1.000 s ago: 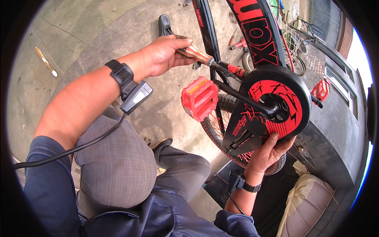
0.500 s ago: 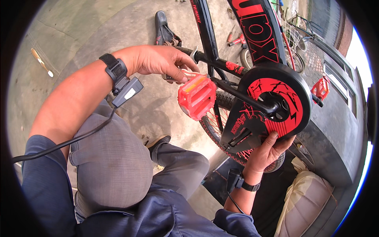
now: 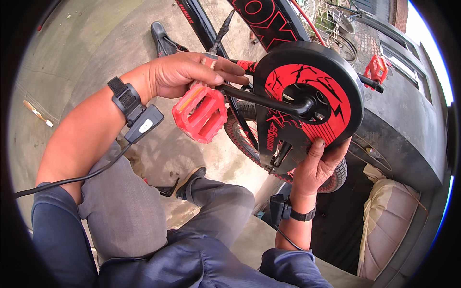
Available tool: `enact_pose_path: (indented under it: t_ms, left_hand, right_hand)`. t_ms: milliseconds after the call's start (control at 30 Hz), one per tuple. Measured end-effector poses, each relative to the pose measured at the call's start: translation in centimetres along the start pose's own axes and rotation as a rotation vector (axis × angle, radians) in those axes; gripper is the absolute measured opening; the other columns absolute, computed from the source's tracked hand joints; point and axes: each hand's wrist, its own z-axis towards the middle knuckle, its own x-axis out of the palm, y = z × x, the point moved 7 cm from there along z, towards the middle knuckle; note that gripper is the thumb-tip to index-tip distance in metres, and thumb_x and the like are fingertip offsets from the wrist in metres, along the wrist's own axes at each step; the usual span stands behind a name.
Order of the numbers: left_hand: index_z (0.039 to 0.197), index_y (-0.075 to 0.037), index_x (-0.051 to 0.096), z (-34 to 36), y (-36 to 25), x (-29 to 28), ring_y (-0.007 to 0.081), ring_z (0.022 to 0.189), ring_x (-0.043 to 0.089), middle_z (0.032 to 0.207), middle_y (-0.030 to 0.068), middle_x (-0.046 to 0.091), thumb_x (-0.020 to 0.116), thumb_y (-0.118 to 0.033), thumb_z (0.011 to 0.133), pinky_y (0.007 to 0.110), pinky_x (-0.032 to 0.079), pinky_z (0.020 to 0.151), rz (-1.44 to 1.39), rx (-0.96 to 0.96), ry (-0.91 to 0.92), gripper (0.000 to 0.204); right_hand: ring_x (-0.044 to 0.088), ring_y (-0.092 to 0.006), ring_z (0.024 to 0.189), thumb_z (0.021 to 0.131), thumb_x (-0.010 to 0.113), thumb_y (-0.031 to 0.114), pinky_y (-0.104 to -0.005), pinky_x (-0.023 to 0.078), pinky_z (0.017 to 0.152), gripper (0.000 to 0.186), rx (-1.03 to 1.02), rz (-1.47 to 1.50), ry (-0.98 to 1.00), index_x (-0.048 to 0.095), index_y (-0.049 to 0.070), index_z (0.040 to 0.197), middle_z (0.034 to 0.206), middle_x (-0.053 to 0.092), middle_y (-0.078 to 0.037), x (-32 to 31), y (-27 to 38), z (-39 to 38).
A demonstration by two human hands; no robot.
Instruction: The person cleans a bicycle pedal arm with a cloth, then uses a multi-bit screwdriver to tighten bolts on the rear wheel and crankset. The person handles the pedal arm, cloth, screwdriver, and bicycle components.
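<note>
My left hand (image 3: 185, 74) is closed round a screwdriver-like tool (image 3: 210, 60) with a red and pale handle. Its dark, narrow end points up and away; the handle's lower part is hidden by my fingers. Just below that hand is a red pedal (image 3: 200, 114) on a black crank arm (image 3: 269, 100). My right hand (image 3: 319, 165) grips the lower edge of the bicycle's black and red chain guard (image 3: 345, 115), thumb on its face and fingers behind. Black tubes of the bicycle frame (image 3: 273, 21) rise beyond the guard.
A knobby tyre (image 3: 237, 137) shows below the guard. The second red pedal (image 3: 376, 69) sticks out at the right, near a grey wall. A black saddle (image 3: 162, 41) lies at the far left. Beyond stands a bicycle with a wire basket (image 3: 322, 19). A pale padded cushion (image 3: 389, 221) is at lower right.
The bicycle and pedal have shifted left in view. My left hand has turned so the tool now points upward. My right hand keeps its hold on the chain guard.
</note>
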Motion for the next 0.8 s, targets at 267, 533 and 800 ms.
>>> enact_pose_path:
  t_ms: [267, 533, 800]
  left_hand:
    - [0.155, 0.006, 0.032, 0.5, -1.0, 2.6, 0.0251, 0.133, 0.056, 0.154, 0.0201, 0.046, 0.06, -0.011, 0.088, 0.036, 0.051, 0.103, 0.002, 0.016, 0.109, 0.075]
    - [0.15, 0.008, 0.038, -0.1, -1.6, 2.1, 0.0355, 0.133, 0.055, 0.148, 0.0249, 0.052, 0.067, -0.017, 0.085, 0.043, 0.049, 0.106, 0.065, 0.046, 0.032, 0.076]
    - [0.117, -0.003, 0.063, -1.1, 0.0, -4.3, 0.0168, 0.095, 0.067, 0.105, 0.0099, 0.071, 0.069, -0.02, 0.095, 0.034, 0.054, 0.084, 0.689, -0.126, -0.369, 0.028]
  right_hand:
    - [0.045, -0.0215, 0.139, 0.106, 0.053, 0.008, -0.0377, 0.035, 0.117, 0.06, -0.031, 0.08, -0.028, 0.026, 0.005, 0.159, 0.158, 0.041, -0.013, 0.4, 0.3, 0.1]
    - [0.045, -0.0216, 0.139, 0.106, 0.051, 0.006, -0.038, 0.035, 0.117, 0.059, -0.021, 0.079, -0.023, 0.025, 0.005, 0.16, 0.158, 0.041, -0.014, 0.4, 0.1, 0.1]
    - [0.045, -0.0202, 0.138, 0.106, 0.052, 0.008, -0.0375, 0.036, 0.116, 0.06, -0.015, 0.061, -0.031, 0.026, 0.005, 0.16, 0.157, 0.042, -0.012, 0.2, -0.4, 0.1]
